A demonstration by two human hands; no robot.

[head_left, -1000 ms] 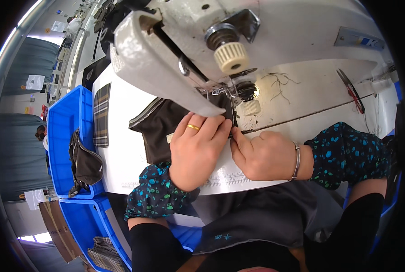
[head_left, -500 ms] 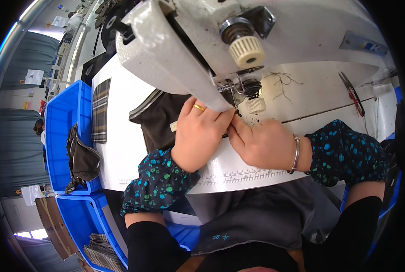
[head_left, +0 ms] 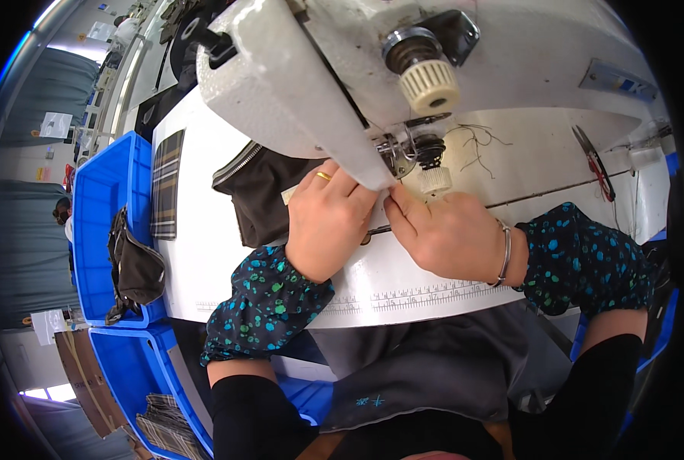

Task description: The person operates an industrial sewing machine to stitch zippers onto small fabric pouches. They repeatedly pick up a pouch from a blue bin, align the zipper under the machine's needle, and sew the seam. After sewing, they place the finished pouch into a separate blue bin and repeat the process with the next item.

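A dark brown fabric piece with a metal zipper [head_left: 259,201] lies on the white sewing table, partly under the head of a white sewing machine [head_left: 296,84]. My left hand [head_left: 330,222], a ring on one finger, rests on the fabric with its fingers bent together on it near the needle area. My right hand [head_left: 449,234] is closed in a pinch at the fabric's edge, its fingertips close to those of the left. The machine head hides the needle and some of my fingertips. A thin dark edge shows between my hands.
Scissors [head_left: 593,162] and loose threads [head_left: 476,146] lie right of the needle area. A plaid fabric piece [head_left: 167,184] lies at the table's left. Beyond it, a blue bin [head_left: 89,253] has a dark fabric piece [head_left: 136,268] over its edge. A lower blue bin [head_left: 119,368] holds plaid pieces.
The zippered fabric and my left hand have shifted slightly left. More of the thin dark edge shows between my hands. My right hand stays at nearly the same place, still pinched.
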